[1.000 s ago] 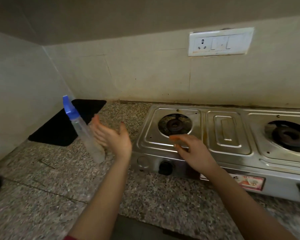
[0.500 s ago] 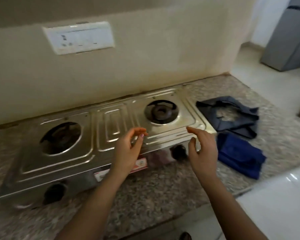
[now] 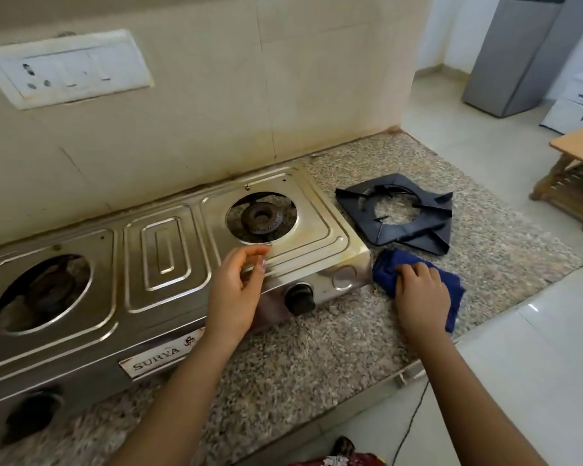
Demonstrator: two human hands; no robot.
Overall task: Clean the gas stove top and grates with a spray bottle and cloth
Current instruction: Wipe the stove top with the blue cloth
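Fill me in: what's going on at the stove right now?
A person is setting up to wipe the stove. The right hand grips the blue cloth lying on the counter just right of the stove. The left hand hovers over the stove's front edge near the right burner, holding nothing. The grates are off, stacked on the counter behind the cloth. No spray bottle is in view.

A steel two-burner stove (image 3: 169,264) sits on the speckled table (image 3: 317,358) against the wall, both burners bare. Black square grates (image 3: 414,230) lie stacked askew just right of it. In front of them a crumpled dark blue cloth (image 3: 384,270) lies gripped by the right hand (image 3: 421,290).
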